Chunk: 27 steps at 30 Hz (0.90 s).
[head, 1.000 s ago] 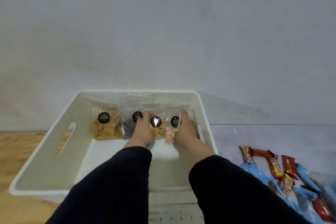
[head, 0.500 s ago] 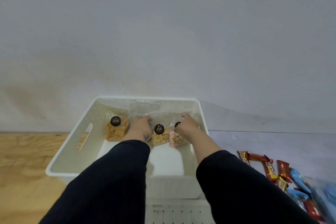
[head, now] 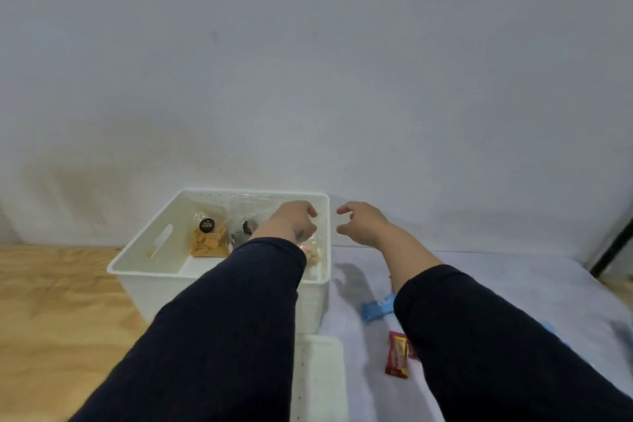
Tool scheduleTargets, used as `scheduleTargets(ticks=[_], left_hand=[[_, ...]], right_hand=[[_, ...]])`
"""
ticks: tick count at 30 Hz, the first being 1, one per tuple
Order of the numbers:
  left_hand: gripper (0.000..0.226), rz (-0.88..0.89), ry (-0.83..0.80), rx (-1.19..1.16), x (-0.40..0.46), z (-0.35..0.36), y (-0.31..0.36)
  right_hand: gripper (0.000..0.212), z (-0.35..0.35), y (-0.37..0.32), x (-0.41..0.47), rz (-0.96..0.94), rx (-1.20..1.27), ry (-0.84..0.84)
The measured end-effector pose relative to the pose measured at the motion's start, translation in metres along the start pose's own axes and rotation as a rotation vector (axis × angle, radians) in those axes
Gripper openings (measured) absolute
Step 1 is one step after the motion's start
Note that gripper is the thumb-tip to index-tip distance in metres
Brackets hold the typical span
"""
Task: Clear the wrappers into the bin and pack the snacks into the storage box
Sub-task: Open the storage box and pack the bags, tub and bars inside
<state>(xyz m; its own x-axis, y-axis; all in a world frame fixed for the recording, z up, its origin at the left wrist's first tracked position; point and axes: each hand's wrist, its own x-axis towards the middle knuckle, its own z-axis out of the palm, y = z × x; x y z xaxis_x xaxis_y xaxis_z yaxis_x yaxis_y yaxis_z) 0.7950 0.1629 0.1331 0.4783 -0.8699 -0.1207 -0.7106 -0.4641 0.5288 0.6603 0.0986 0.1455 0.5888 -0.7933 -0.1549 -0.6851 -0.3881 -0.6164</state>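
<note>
Both empty — left hand point(head: 291, 221) loosely curled over the storage box point(head: 219, 270) at frame centre, right hand point(head: 359, 221) just outside. Red snack bar point(head: 397, 354) lower right: light, crinkly, slippery — best pinched mid-body.

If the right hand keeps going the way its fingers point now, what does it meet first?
The right hand hangs outside the white storage box, fingers loosely curled and pointing left toward it. Going straight on, it would most likely meet the box's right rim first, then the left hand; depth is unclear.
</note>
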Motion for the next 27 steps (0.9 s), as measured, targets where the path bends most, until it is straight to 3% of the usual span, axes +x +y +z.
scheduleTargets(ticks=[15, 21, 27], left_hand=[[0.034, 0.165, -0.219, 0.118, -0.118, 0.213, 0.203], [0.050, 0.153, -0.248, 0.016, -0.125, 0.287, 0.227], [0.063, 0.051, -0.242, -0.053, -0.104, 0.339, 0.208]], right_hand=[[0.045, -0.106, 0.264, -0.178, 0.216, -0.205, -0.029], [0.045, -0.130, 0.364, -0.213, 0.351, -0.136, 0.010], [0.045, -0.143, 0.448, -0.222, 0.500, -0.036, 0.167]])
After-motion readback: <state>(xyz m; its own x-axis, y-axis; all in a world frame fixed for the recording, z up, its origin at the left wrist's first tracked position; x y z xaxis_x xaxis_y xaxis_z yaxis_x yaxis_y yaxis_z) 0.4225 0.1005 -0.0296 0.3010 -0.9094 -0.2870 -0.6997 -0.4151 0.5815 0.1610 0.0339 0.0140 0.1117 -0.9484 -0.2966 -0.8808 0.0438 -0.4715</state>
